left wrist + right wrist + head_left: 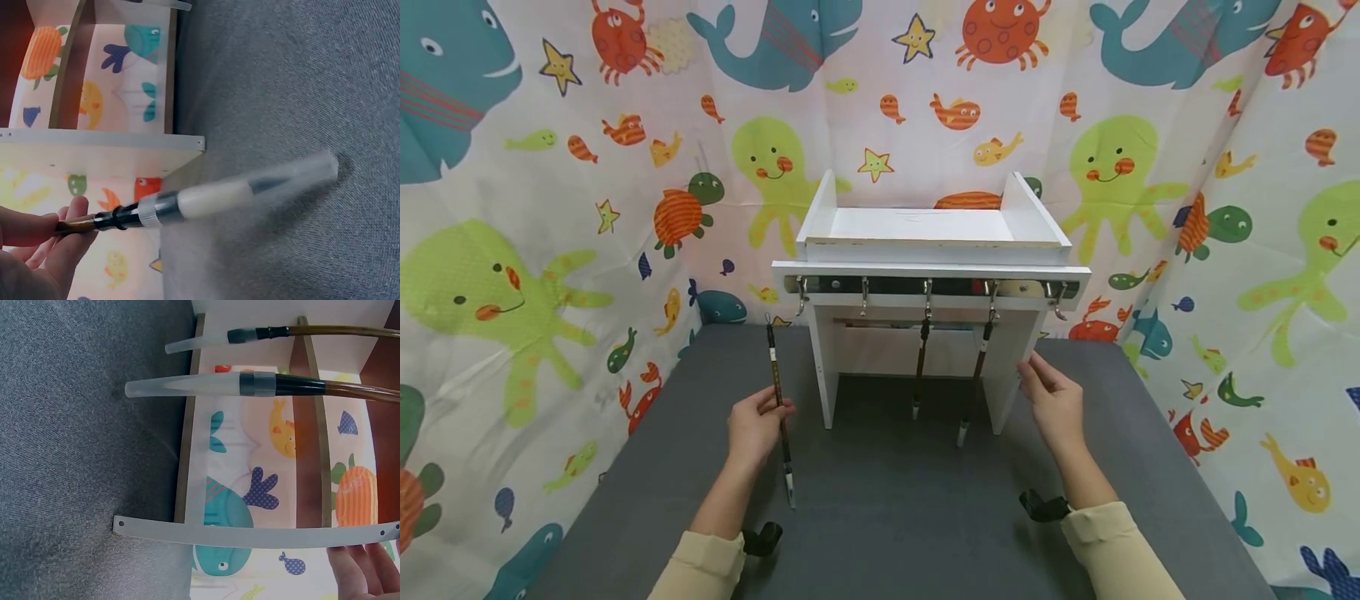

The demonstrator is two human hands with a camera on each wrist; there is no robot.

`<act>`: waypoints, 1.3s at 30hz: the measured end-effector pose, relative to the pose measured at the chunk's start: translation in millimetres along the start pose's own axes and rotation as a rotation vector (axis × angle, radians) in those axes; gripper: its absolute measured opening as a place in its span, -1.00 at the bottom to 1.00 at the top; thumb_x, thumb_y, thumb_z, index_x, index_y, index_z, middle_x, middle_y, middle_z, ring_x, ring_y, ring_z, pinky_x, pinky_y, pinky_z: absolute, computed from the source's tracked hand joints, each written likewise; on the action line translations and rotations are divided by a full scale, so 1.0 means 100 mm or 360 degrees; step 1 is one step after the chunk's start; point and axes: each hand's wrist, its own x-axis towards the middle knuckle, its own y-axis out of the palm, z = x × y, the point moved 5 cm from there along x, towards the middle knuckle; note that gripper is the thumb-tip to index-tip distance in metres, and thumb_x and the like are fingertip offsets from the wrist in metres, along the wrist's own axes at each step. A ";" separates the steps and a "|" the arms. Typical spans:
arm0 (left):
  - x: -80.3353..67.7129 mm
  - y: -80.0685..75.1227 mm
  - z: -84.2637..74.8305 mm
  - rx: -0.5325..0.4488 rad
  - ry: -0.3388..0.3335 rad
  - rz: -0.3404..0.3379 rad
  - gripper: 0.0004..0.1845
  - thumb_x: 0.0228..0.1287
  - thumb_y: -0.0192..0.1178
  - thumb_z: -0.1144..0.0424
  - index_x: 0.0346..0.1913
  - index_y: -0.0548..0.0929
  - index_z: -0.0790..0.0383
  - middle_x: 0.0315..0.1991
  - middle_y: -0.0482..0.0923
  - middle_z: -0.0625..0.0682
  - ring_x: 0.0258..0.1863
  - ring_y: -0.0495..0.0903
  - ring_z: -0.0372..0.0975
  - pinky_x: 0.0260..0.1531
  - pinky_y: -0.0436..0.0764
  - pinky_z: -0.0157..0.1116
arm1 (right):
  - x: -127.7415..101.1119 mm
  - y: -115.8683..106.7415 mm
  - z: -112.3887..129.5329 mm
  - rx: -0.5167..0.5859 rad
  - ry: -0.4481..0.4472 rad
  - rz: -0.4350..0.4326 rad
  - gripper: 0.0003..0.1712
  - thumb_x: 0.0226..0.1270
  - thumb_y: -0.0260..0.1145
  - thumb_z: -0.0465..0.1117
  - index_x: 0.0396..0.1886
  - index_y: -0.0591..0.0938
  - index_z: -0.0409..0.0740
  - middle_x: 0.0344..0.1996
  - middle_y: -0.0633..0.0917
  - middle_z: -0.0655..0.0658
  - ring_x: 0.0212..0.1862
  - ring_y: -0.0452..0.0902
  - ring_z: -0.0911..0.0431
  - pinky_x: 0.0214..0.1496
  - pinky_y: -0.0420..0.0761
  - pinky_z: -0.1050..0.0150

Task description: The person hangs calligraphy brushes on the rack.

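Note:
A white wooden rack (925,242) with a row of metal hooks (865,293) stands at the back of the grey table (887,517). Two capped calligraphy brushes (920,367) (976,375) hang from the middle hooks. My left hand (756,425) pinches a third brush (775,375) by its shaft, left of the rack's left leg, with the capped tip down near the table. In the left wrist view the fingers (37,244) pinch this brush (212,197), whose clear cap is blurred. My right hand (1052,400) rests with straight fingers against the rack's right leg; its fingertips (365,569) show beside the leg (250,534).
Cloth printed with sea animals (535,275) encloses the table on the left, back and right. The rack's leftmost hooks and its rightmost hook (1058,302) hold nothing. Bare grey table surface lies in front of the rack, between my forearms.

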 end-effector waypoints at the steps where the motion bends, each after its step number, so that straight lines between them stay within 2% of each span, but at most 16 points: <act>1: -0.01 0.00 -0.02 0.0026 0.0014 -0.0006 -0.50 0.45 0.16 0.43 0.42 0.46 0.28 0.03 0.72 0.21 0.04 0.72 0.03 -0.07 0.73 -0.20 | 0.00 0.00 0.00 0.0000 0.0002 -0.0001 -0.35 0.38 0.29 0.22 0.37 0.57 0.08 0.28 0.62 -0.10 0.20 0.63 0.12 -0.03 0.62 0.50; 7: -0.07 -0.02 -0.11 0.0065 0.0063 -0.0051 -0.58 0.46 0.19 0.36 0.33 0.57 0.14 -0.01 0.76 0.11 -0.01 0.75 -0.08 -0.04 0.71 -0.20 | -0.01 -0.01 0.01 0.0007 -0.0013 0.0006 -0.36 0.38 0.31 0.21 0.37 0.57 0.06 0.26 0.64 -0.12 0.17 0.65 0.15 -0.03 0.63 0.50; 17: -0.16 -0.08 -0.23 -0.0012 0.0114 -0.0077 -0.62 0.48 0.18 0.35 0.29 0.60 0.07 -0.01 0.75 0.12 -0.01 0.75 -0.10 -0.09 0.71 -0.33 | 0.00 -0.01 -0.02 -0.0016 -0.0039 0.0002 -0.37 0.40 0.28 0.21 0.36 0.58 0.06 0.27 0.63 -0.10 0.22 0.63 0.05 -0.01 0.63 0.46; 24: -0.31 -0.11 -0.40 -0.0028 0.0240 -0.0079 -0.62 0.46 0.21 0.36 0.27 0.62 0.04 -0.04 0.76 0.10 -0.02 0.76 -0.08 -0.14 0.71 -0.39 | 0.00 -0.01 -0.01 -0.0013 -0.0052 0.0001 -0.36 0.39 0.28 0.22 0.37 0.57 0.07 0.28 0.62 -0.09 0.25 0.61 0.02 0.01 0.62 0.44; 31: -0.49 -0.13 -0.58 0.0038 0.0366 -0.0085 -0.62 0.47 0.18 0.37 0.27 0.62 0.01 -0.04 0.76 0.06 -0.03 0.77 -0.16 -0.06 0.69 -0.37 | 0.00 -0.01 -0.01 0.0012 -0.0063 0.0005 -0.37 0.40 0.28 0.20 0.37 0.57 0.04 0.29 0.62 -0.10 0.27 0.59 0.01 0.01 0.62 0.46; 35: -0.57 -0.13 -0.67 0.0044 0.0440 -0.0093 -0.62 0.47 0.18 0.37 0.25 0.63 -0.01 -0.06 0.77 0.02 -0.05 0.76 -0.22 -0.04 0.66 -0.43 | -0.01 -0.01 -0.02 0.0004 -0.0049 0.0013 -0.36 0.41 0.27 0.21 0.37 0.56 0.05 0.29 0.61 -0.09 0.29 0.57 0.01 0.03 0.61 0.44; 39: -0.67 -0.14 -0.78 0.0038 0.0557 -0.0127 -0.62 0.44 0.21 0.39 0.22 0.65 -0.02 -0.09 0.78 -0.02 -0.08 0.77 -0.26 -0.06 0.62 -0.54 | -0.01 -0.01 -0.01 0.0001 -0.0055 0.0010 -0.37 0.41 0.27 0.20 0.37 0.57 0.04 0.28 0.62 -0.10 0.28 0.58 0.01 0.01 0.62 0.44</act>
